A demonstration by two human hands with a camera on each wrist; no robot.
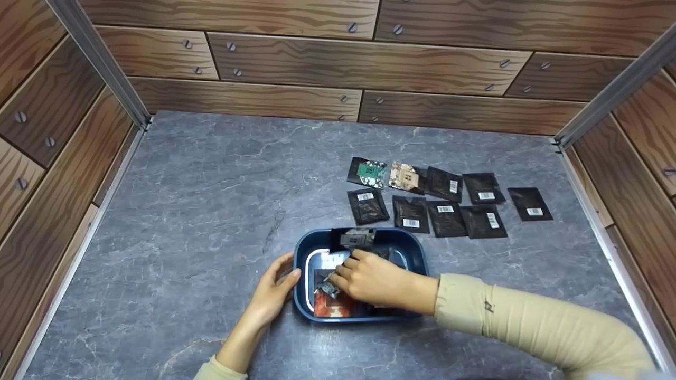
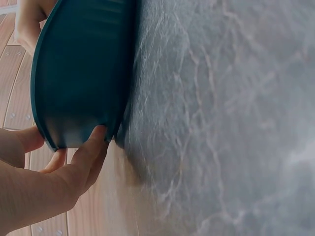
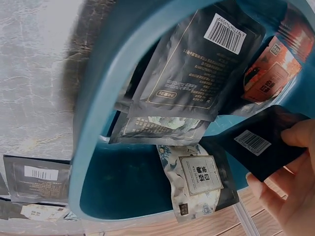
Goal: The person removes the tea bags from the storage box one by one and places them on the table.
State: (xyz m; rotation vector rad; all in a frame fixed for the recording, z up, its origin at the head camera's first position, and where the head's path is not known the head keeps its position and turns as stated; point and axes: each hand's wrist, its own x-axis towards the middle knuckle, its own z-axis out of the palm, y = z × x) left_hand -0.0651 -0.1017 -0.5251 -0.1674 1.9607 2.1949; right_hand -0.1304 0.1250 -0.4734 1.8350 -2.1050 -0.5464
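A blue plastic basin [image 1: 302,306] stands on the grey surface with several tea sachets in it. My left hand [image 1: 272,295] rests against the basin's left end from outside; the fingers [image 2: 88,152] touch its wall, the thumb near the rim. Inside the basin, my right hand [image 1: 367,277] pinches a black sachet [image 3: 261,142] with its barcode side showing in the right wrist view. Around it are a white-labelled sachet [image 3: 199,179] leaning on the basin's far wall, an orange-red one [image 3: 270,76] and a larger black sachet [image 3: 192,64].
Beyond the basin to the right, several sachets lie flat in two rough rows, among them a green-labelled one [image 1: 371,171], a beige-labelled one [image 1: 405,177] and a black one apart [image 1: 530,203]. Wood-patterned panels [image 1: 317,58] wall in the surface at the back and sides.
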